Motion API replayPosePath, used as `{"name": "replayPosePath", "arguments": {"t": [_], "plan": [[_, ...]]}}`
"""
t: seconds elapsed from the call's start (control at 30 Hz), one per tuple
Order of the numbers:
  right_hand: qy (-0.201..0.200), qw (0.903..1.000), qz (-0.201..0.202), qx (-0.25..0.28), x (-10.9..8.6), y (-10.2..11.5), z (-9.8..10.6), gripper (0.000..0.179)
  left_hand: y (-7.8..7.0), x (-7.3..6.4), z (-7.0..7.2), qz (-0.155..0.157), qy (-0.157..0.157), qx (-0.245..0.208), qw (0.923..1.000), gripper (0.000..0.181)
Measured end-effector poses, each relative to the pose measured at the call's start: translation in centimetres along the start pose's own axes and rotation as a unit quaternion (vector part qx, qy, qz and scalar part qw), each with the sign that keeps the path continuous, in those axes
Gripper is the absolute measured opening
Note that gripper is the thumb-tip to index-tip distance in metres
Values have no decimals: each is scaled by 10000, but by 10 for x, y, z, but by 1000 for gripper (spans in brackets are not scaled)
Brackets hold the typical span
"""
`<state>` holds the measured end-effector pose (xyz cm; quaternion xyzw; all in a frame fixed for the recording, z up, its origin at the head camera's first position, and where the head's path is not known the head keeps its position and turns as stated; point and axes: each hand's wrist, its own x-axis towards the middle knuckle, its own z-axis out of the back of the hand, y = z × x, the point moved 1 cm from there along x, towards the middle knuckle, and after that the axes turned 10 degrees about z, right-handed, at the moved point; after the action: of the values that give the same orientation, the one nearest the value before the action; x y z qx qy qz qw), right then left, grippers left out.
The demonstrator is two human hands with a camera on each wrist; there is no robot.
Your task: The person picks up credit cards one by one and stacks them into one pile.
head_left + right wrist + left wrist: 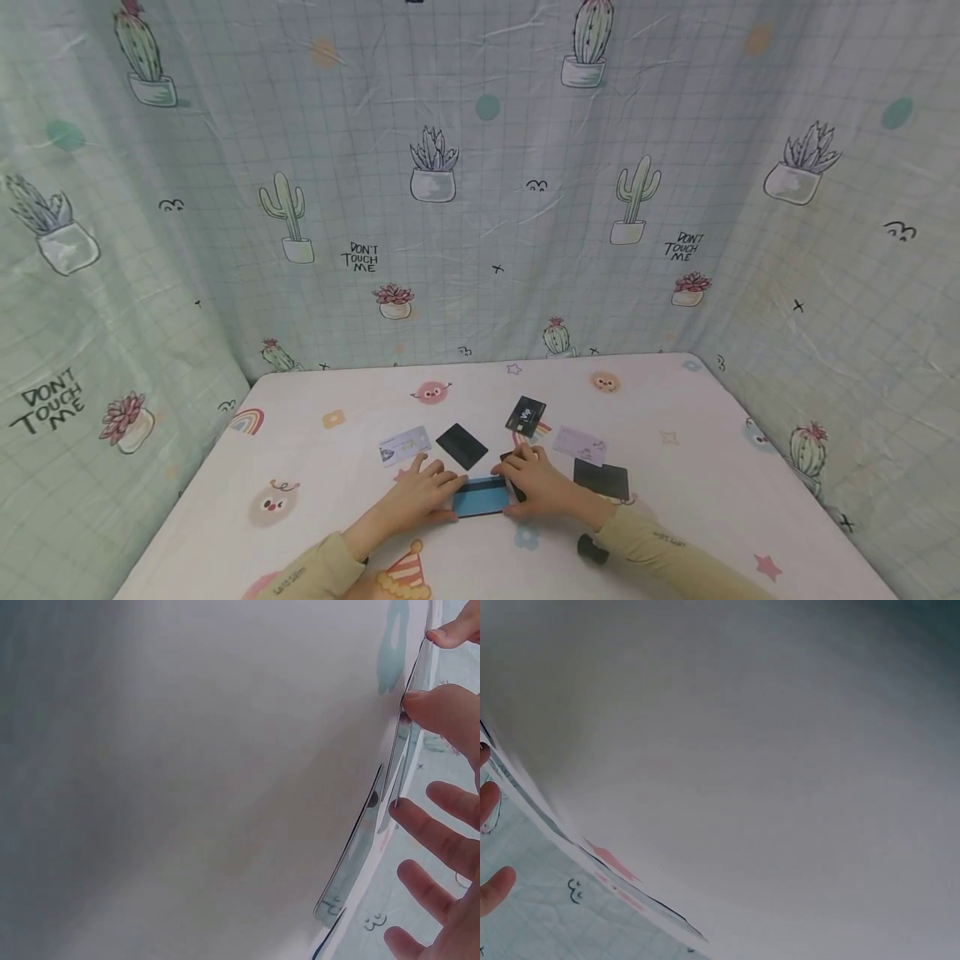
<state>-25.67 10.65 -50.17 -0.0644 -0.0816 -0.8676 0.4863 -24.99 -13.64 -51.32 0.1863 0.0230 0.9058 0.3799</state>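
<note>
On the white table [300,454], between the left hand [416,498] and the right hand [542,485], a blue card [480,500] is gripped at both ends
By each hand the card's near and far edges appear to be pinched between thumb and forefinger, the other fingers left loosely spread; the squaring-up of the card seems to be the step in hand, and an even, level hold followed by a clean release would be called for next. Just beyond, a plain dark card [462,446], a VIP card [526,417] and a pink card [580,445] are laid flat; on the near side of the right hand a small black object [592,548] is seen, its kind unclear
</note>
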Motion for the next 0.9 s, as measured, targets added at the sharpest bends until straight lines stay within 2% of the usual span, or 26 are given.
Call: {"name": "replayPosePath", "arguments": {"t": [0.57,0.9], "plan": [[166,9996,-173,158,-1,2,2,51,-1,0,-2,-17,25,2,10000,55],[151,9996,-171,174,-1,3,2,50,-2,0,0,30,171,-57,9998,55]]}}
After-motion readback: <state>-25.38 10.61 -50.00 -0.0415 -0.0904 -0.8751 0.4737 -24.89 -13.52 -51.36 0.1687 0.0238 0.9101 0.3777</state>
